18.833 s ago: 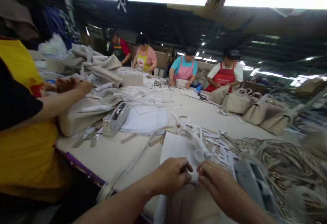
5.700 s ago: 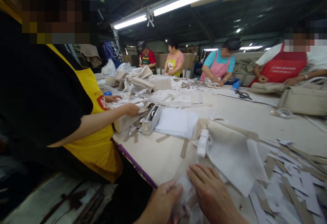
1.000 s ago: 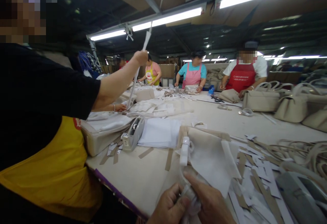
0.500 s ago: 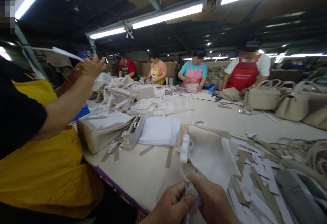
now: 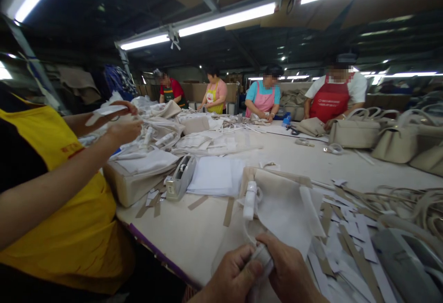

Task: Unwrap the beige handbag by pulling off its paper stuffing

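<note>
Close to the table's near edge, my left hand and my right hand are closed on a white-wrapped bag strap. Thumbs and fingers of both press on the wrapping, and the lower part of the strap is hidden by the hands. Just beyond them lies a beige handbag, partly covered by a white sheet. Another white-wrapped part of its strap rests on the bag, joined by a thin band running toward my fingers.
A tape dispenser stands by a stack of white paper. Strips and a second grey dispenser are at right. Finished handbags line the far right. At left, a co-worker in a yellow apron handles white material; several others work opposite.
My hands stay nearly in place, with the wrapped strap turned slightly and more of it showing between them. The left co-worker's hands have come down toward the pile.
</note>
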Motion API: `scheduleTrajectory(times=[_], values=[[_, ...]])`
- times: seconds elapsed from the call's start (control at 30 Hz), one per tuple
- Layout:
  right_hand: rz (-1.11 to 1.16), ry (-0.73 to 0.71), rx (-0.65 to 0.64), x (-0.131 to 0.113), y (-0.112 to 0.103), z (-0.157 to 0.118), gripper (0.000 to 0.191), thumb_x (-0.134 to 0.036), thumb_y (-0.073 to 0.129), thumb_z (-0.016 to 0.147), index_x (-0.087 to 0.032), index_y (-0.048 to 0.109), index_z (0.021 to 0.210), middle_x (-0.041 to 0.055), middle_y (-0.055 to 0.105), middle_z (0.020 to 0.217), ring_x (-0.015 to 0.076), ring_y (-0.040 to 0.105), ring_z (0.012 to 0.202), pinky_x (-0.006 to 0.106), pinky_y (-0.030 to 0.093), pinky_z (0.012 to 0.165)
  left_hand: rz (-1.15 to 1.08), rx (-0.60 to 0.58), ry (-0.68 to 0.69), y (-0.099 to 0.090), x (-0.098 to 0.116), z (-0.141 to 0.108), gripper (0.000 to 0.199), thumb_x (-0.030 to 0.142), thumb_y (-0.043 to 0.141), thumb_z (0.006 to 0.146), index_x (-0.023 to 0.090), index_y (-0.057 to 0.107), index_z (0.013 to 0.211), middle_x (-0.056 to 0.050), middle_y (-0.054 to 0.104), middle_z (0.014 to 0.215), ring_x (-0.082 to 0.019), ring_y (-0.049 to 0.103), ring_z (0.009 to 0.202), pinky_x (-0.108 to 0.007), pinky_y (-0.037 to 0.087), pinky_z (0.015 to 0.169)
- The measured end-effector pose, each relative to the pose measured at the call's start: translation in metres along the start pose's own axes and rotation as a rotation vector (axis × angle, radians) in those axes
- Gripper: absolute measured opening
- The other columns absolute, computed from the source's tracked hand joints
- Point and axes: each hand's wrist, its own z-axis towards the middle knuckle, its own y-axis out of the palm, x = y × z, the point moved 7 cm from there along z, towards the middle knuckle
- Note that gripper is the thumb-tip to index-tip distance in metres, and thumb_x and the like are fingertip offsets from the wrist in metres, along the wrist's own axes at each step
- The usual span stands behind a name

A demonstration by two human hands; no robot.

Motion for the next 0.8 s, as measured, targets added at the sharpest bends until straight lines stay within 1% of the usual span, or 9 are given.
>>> scheduleTrajectory(times=[0.1, 0.2, 0.27, 0.37, 0.43, 0.57, 0.67, 0.73, 0.8], values=[[0.2, 0.238, 0.024, 0.012, 0.012, -0.006, 0.019, -0.019, 0.042, 0.072, -0.021, 0.056, 0.084, -0.0009, 0.063, 0.067, 0.0151, 0.06, 0.061, 0.023, 0.046, 0.056, -0.057, -0.021, 0.003, 0.001, -0.008, 0.002, 0.05, 0.06, 0.057, 0.073, 0.013, 0.053, 0.091, 0.001, 0.042, 0.068, -0.008, 0.036, 0.058, -0.02, 0.029, 0.051], [0.386, 0.481, -0.014, 0.022, 0.029, -0.013, 0.021, -0.021, 0.033, 0.077, -0.019, 0.054, 0.081, -0.0015, 0.056, 0.057, 0.014, 0.054, 0.05, 0.021, 0.04, 0.042, -0.06, 0.011, 0.006, 0.001, -0.009, 0.001, 0.049, 0.058, 0.059, 0.073, 0.012, 0.055, 0.088, -0.001, 0.045, 0.071, -0.01, 0.041, 0.062, -0.021, 0.032, 0.055], [0.286, 0.441, -0.06, 0.02, 0.027, -0.009, 0.028, -0.018, 0.034, 0.074, -0.019, 0.055, 0.093, -0.001, 0.058, 0.058, 0.0148, 0.055, 0.049, 0.022, 0.041, 0.043, -0.05, 0.038, -0.002, -0.001, -0.003, 0.0, 0.047, 0.057, 0.058, 0.075, 0.012, 0.056, 0.09, -0.003, 0.049, 0.074, -0.012, 0.044, 0.067, -0.023, 0.035, 0.06], [-0.028, 0.113, -0.077, 0.005, 0.009, 0.003, 0.043, -0.013, 0.042, 0.066, -0.02, 0.055, 0.106, 0.004, 0.067, 0.078, 0.0188, 0.063, 0.069, 0.027, 0.048, 0.061, 0.095, 0.036, 0.0, -0.002, 0.009, -0.001, 0.044, 0.054, 0.053, 0.079, 0.013, 0.058, 0.096, -0.004, 0.052, 0.08, -0.014, 0.045, 0.072, -0.024, 0.036, 0.065], [-0.095, -0.014, -0.079, -0.002, 0.004, 0.005, 0.039, -0.013, 0.043, 0.065, -0.021, 0.057, 0.1, 0.0042, 0.068, 0.083, 0.0191, 0.063, 0.075, 0.027, 0.047, 0.066, 0.187, 0.007, 0.026, -0.002, 0.012, 0.0, 0.045, 0.055, 0.051, 0.08, 0.013, 0.059, 0.094, -0.004, 0.051, 0.079, -0.013, 0.043, 0.071, -0.024, 0.035, 0.064], [0.22, 0.244, -0.033, 0.011, 0.014, -0.001, 0.017, -0.018, 0.043, 0.067, -0.021, 0.055, 0.08, -0.0017, 0.061, 0.066, 0.0149, 0.057, 0.06, 0.023, 0.044, 0.057, 0.107, -0.019, 0.097, 0.001, 0.003, 0.002, 0.054, 0.063, 0.052, 0.075, 0.011, 0.058, 0.091, -0.002, 0.044, 0.07, -0.01, 0.038, 0.062, -0.022, 0.031, 0.056], [0.445, 0.49, -0.073, 0.021, 0.031, -0.01, 0.019, -0.022, 0.038, 0.072, -0.02, 0.055, 0.08, -0.002, 0.056, 0.058, 0.0151, 0.054, 0.054, 0.023, 0.044, 0.051, -0.021, 0.029, 0.049, 0.001, -0.004, 0.002, 0.056, 0.064, 0.056, 0.072, 0.011, 0.06, 0.091, -0.003, 0.048, 0.073, -0.012, 0.042, 0.065, -0.023, 0.034, 0.058], [0.349, 0.467, -0.112, 0.022, 0.029, -0.009, 0.03, -0.021, 0.038, 0.071, -0.019, 0.057, 0.094, -0.0012, 0.058, 0.059, 0.0159, 0.055, 0.053, 0.025, 0.045, 0.052, -0.109, 0.042, -0.019, 0.002, -0.004, 0.002, 0.053, 0.061, 0.059, 0.071, 0.012, 0.06, 0.09, -0.004, 0.05, 0.074, -0.012, 0.044, 0.066, -0.023, 0.035, 0.059], [0.118, 0.274, -0.118, 0.014, 0.015, -0.002, 0.042, -0.018, 0.042, 0.067, -0.019, 0.055, 0.108, 0.0028, 0.066, 0.074, 0.0185, 0.061, 0.066, 0.028, 0.048, 0.061, -0.109, 0.025, -0.073, 0.002, -0.002, 0.003, 0.048, 0.058, 0.061, 0.072, 0.012, 0.059, 0.087, -0.002, 0.048, 0.07, -0.01, 0.042, 0.062, -0.021, 0.034, 0.057]])
